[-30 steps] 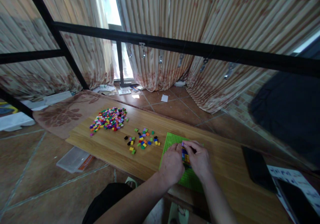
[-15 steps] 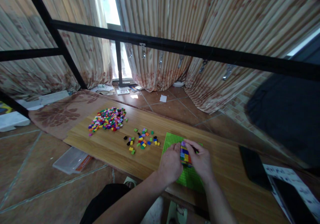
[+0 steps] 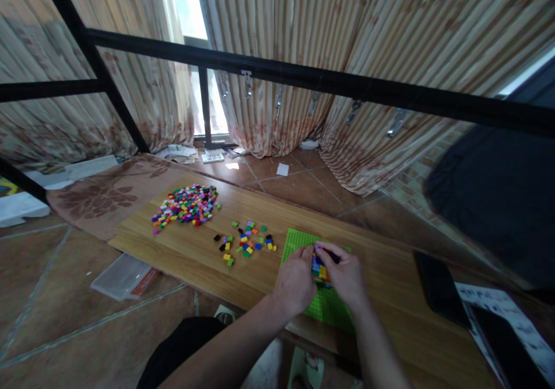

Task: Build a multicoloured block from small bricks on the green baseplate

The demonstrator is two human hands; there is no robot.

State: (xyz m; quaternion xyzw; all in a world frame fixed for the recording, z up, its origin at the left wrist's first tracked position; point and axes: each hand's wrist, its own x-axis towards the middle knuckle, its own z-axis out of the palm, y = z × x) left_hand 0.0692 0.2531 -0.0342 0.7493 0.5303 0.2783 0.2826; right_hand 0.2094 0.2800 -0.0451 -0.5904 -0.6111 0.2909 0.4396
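Observation:
A small build of multicoloured toy bricks [image 3: 319, 269] stands on a green studded baseplate [image 3: 328, 308], partly covered by my fingers. My left hand [image 3: 296, 279] is closed against the left side of the build. From the right, my right hand [image 3: 347, 272] curls over it, thumb and fingers together at its far end, where a bit of purple shows. Whether a loose brick is between those fingertips is hidden. Yellow, blue, orange and green bricks show between the two hands.
Loose bricks [image 3: 248, 240] lie scattered left of the baseplate on the wooden table [image 3: 182, 262], with a large brick pile [image 3: 186, 205] beyond. A black phone-like slab [image 3: 440, 288] and a printed sheet [image 3: 498, 314] lie right. A black metal bar [image 3: 295, 76] crosses above; a clear plastic box [image 3: 124, 276] is on the floor.
The fingers of my right hand have shifted slightly left and cover more of the build's far end. My left hand stays almost where it was.

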